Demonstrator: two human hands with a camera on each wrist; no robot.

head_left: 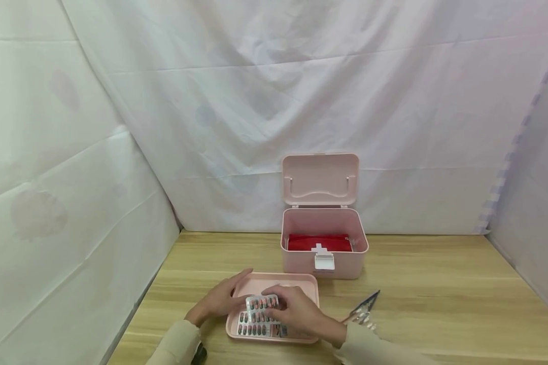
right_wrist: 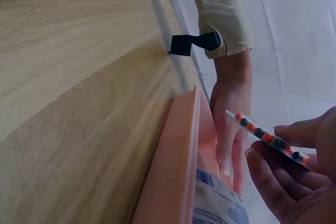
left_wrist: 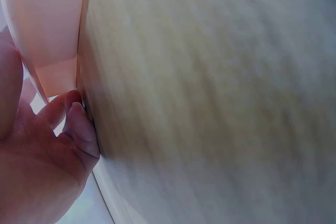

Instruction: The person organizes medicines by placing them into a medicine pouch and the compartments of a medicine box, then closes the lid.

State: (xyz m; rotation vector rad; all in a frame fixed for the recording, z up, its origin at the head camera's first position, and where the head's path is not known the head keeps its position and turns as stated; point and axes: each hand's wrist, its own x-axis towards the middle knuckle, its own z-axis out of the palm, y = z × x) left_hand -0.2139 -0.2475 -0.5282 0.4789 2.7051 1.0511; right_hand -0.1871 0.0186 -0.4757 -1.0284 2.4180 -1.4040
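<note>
A silver blister pack of red and dark green capsules (head_left: pixel 262 302) is pinched between the thumb and fingers of my right hand (head_left: pixel 297 310), tilted over the shallow pink tray (head_left: pixel 308 284). The right wrist view shows that pack (right_wrist: pixel 268 137) edge-on. Another capsule blister pack (head_left: pixel 252 330) lies in the tray, partly covered by the held one. My left hand (head_left: pixel 219 300) grips the tray's left side, its thumb inside the rim. In the left wrist view, curled fingertips (left_wrist: pixel 73 100) reach the tray's outer wall (left_wrist: pixel 52 35) close to the tabletop.
Behind the tray stands a pink box (head_left: pixel 297 263) with its lid (head_left: pixel 320 177) raised and a red pouch (head_left: pixel 310 243) inside. A printed white packet (right_wrist: pixel 218 198) lies in the tray. Partly behind my right forearm is a small blue-edged item (head_left: pixel 364 308) on the wooden table (head_left: pixel 438 294).
</note>
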